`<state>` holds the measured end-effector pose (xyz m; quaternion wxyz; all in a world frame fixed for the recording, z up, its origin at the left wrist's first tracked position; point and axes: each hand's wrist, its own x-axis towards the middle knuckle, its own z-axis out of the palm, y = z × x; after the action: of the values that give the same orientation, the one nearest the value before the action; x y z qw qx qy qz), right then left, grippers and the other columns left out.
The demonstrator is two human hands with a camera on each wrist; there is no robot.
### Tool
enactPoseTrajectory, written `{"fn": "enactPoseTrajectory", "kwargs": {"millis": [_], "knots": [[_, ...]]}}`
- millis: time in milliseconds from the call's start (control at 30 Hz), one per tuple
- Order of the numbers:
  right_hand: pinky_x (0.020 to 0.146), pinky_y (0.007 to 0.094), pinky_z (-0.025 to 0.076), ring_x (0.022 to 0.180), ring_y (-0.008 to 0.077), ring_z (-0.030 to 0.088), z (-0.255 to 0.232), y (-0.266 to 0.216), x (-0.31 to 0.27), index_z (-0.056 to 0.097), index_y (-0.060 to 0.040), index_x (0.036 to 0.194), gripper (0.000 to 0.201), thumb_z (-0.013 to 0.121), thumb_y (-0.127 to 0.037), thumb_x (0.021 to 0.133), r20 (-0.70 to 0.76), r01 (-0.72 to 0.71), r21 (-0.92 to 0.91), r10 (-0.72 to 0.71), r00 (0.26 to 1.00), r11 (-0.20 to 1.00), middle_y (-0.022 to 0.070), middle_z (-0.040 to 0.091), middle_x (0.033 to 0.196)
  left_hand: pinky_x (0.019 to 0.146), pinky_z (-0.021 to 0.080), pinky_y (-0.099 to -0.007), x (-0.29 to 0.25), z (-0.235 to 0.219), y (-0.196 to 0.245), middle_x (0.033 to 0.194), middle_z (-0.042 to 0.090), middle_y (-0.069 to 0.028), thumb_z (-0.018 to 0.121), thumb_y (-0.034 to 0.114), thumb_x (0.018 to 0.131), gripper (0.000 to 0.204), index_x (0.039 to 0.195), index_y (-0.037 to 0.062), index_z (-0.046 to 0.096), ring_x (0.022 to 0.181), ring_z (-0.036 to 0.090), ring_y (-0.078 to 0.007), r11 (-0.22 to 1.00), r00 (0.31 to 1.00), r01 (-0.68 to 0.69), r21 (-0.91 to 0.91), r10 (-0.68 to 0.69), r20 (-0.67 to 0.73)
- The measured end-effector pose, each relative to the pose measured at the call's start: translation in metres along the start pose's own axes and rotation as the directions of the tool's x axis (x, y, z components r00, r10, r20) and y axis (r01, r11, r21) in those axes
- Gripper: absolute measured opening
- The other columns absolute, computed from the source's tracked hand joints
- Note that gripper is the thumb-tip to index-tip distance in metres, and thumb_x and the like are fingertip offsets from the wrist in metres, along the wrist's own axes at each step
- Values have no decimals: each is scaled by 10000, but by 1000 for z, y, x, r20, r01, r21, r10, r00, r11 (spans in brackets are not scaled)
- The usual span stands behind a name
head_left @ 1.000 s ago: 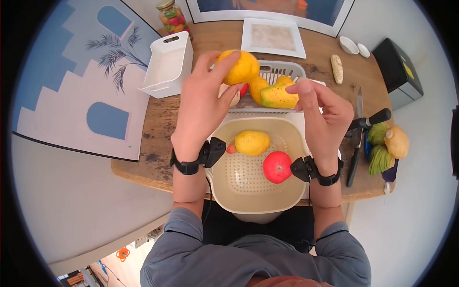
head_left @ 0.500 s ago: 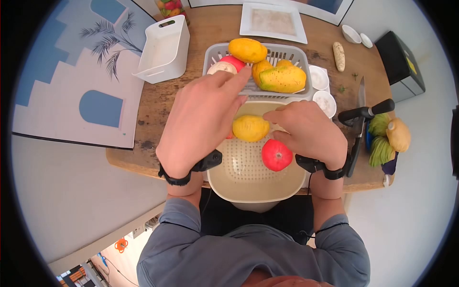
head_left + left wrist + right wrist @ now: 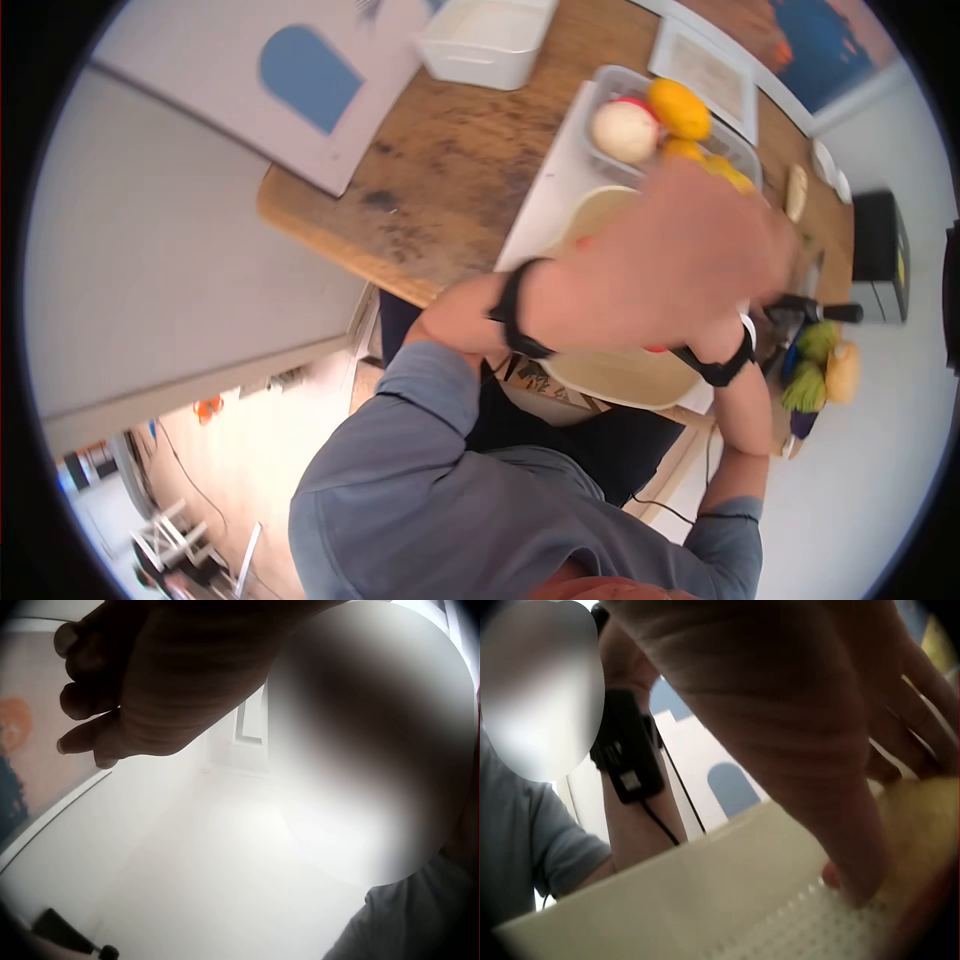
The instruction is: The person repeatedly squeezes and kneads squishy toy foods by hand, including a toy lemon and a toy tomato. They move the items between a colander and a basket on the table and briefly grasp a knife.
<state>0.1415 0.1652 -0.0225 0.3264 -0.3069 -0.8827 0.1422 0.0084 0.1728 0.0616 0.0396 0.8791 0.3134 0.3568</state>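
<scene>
My left hand (image 3: 670, 255) is raised and blurred over the beige colander (image 3: 625, 385). In the left wrist view its fingers (image 3: 86, 697) are loosely bent with nothing between them. Down in the colander, my right hand (image 3: 802, 727) has its thumb and fingers around a yellow fruit (image 3: 926, 817). The left hand hides most of the right one in the head view. Beside the yellow fruit is a red, tomato-like fruit (image 3: 930, 915), mostly hidden. A small reddish tip (image 3: 829, 875) shows by the thumb.
Behind the colander stands a grey basket (image 3: 600, 165) with yellow fruit (image 3: 680, 108) and a round white item (image 3: 625, 130). Further off are a white bin (image 3: 485, 55) and a white plate (image 3: 705, 75). A black-handled tool (image 3: 825, 310) and green vegetables (image 3: 805, 385) lie right.
My left hand let go of a yellow fruit over the grey basket, then swung right across the colander. The right hand lowered into the colander. The head view has turned and shifted.
</scene>
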Motion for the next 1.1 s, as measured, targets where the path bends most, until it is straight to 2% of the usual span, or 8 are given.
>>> {"fn": "enactPoseTrajectory", "kwargs": {"millis": [67, 100, 267, 533, 667, 733, 833, 1100], "knots": [[783, 394, 503, 941, 337, 619, 1, 4, 15, 520, -16, 1179, 526, 719, -208, 731, 361, -118, -348, 249, 899, 930, 150, 598, 1038, 468, 419, -328, -7, 10, 20, 661, 599, -36, 669, 180, 603, 123, 693, 115, 617, 577, 604, -208, 989, 993, -116, 87, 115, 17], [769, 399, 504, 928, 333, 621, 0, 8, 20, 503, -6, 1175, 566, 746, -227, 714, 510, -82, -700, 577, 638, 709, 158, 585, 1036, 459, 402, -333, -10, 19, 27, 632, 584, -26, 665, 176, 602, 103, 662, 131, 594, 575, 600, -199, 983, 984, -177, 43, 176, 17], [707, 373, 511, 835, 277, 627, 13, 19, 7, 520, -29, 1069, 555, 789, -253, 638, 484, -15, -668, 450, 750, 744, 125, 583, 949, 444, 357, -329, -24, 41, 54, 552, 543, -9, 653, 152, 603, 123, 582, 148, 532, 537, 574, -187, 946, 957, -287, -148, 277, -88], [754, 427, 509, 870, 362, 617, 3, 6, 20, 484, -13, 1094, 500, 705, -173, 674, 547, -157, -568, 513, 662, 808, 180, 575, 993, 459, 350, -330, -39, 24, 67, 522, 516, 21, 648, 171, 601, 153, 531, 182, 512, 514, 544, -181, 986, 986, -165, 3, 165, -32], [781, 420, 500, 928, 390, 602, -9, 2, 12, 484, -6, 1178, 547, 695, -155, 697, 466, -323, -626, 672, 576, 710, 201, 586, 1075, 526, 436, -365, -41, -12, 5, 644, 613, -16, 678, 256, 677, 119, 703, 141, 693, 668, 614, -211, 976, 941, -218, 12, 213, -262], [815, 412, 499, 940, 377, 605, -32, 11, -19, 441, -7, 1232, 622, 701, -155, 686, 170, -474, -79, 480, 861, 877, 206, 568, 1088, 535, 437, -360, -39, -64, -29, 654, 616, -2, 689, 307, 688, 180, 668, 128, 683, 688, 612, -199, 986, 988, -138, -94, 131, -77], [832, 401, 493, 970, 376, 599, -41, -8, 19, 413, -7, 1283, 666, 701, -122, 693, 368, -222, -428, 394, 842, 876, 218, 557, 1134, 535, 441, -349, -58, -90, -53, 659, 618, -19, 688, 289, 710, 183, 703, 106, 672, 671, 610, -200, 968, 985, -170, -183, 160, -68], [844, 396, 486, 985, 372, 594, -61, -10, 14, 487, -2, 1197, 579, 707, -83, 668, 166, -439, -314, 504, 848, 842, 200, 577, 1097, 533, 460, -303, -54, -112, -63, 680, 627, -84, 682, 215, 797, 210, 842, 18, 626, 602, 604, -203, 866, 949, -312, -390, 302, -90]]}}
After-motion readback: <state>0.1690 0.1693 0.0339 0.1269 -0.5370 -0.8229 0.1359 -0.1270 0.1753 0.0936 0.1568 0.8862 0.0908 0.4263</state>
